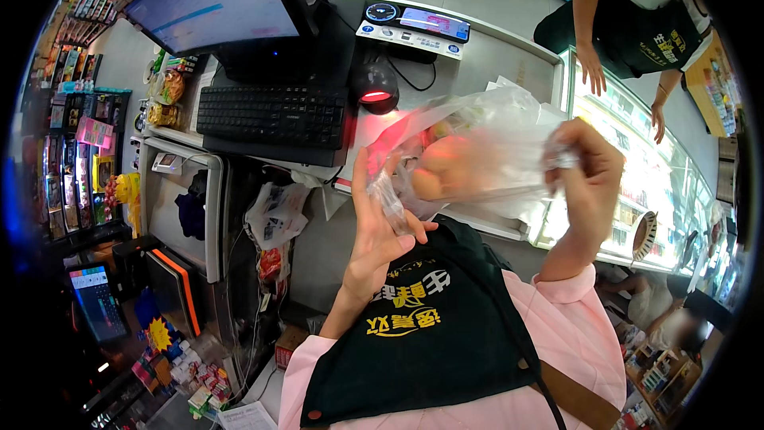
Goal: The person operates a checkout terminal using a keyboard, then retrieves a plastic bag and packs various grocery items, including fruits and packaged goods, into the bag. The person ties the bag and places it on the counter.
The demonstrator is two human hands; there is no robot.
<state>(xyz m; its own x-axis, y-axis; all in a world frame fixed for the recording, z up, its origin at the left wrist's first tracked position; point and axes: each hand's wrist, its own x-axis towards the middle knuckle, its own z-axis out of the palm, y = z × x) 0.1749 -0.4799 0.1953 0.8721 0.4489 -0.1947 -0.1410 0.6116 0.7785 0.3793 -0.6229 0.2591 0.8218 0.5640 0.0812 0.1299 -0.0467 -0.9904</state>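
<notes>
A translucent plastic bag point(510, 152) is stretched between my two hands over the counter. Through its film show round yellow-orange items point(441, 167) that look like fruit, and something greenish behind them. My left hand point(376, 233) holds a gathered edge of the bag, its fingers spread around the crumpled film. At the other end, my right hand point(588, 170) pinches a twisted part of the bag; it is blurred. Just beyond the bag, a dark barcode scanner point(375, 88) glows red onto the film and the counter.
A black keyboard point(271, 116) and a monitor point(221, 0) stand at the left, with a small payment display point(418, 21) behind the scanner. A lit glass showcase point(632, 161) adjoins on the right. Beyond it stands an aproned person point(644, 24). Plastic bags point(277, 212) hang below the counter.
</notes>
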